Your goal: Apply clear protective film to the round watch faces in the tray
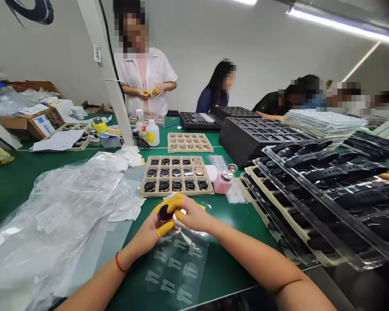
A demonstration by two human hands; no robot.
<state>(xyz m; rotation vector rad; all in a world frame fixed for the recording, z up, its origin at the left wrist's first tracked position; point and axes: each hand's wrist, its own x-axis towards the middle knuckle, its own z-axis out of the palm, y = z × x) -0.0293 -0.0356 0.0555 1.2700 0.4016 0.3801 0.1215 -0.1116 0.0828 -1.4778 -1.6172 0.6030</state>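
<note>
A round watch head (165, 213) with a dark face is gripped by my left hand (154, 229), its thumb and fingers around the edge. My right hand (189, 214) is closed at the same watch head, fingertips on its face and rim. Yellow finger cots cover several fingertips of both hands. Below them lies a clear sheet of round printed films (175, 263) on the green table. Just beyond my hands, a beige compartment tray (142, 192) holds more watch heads, most with dark faces and a few gold or shiny.
A pink pump bottle (223, 183) stands right of the tray. Stacked trays of black watches (311, 203) crowd the right, with black trays (246, 140) behind. Plastic bags (68, 207) cover the left. A second beige tray (189, 150) and white bottle (153, 134) sit farther back. Co-workers are across the table.
</note>
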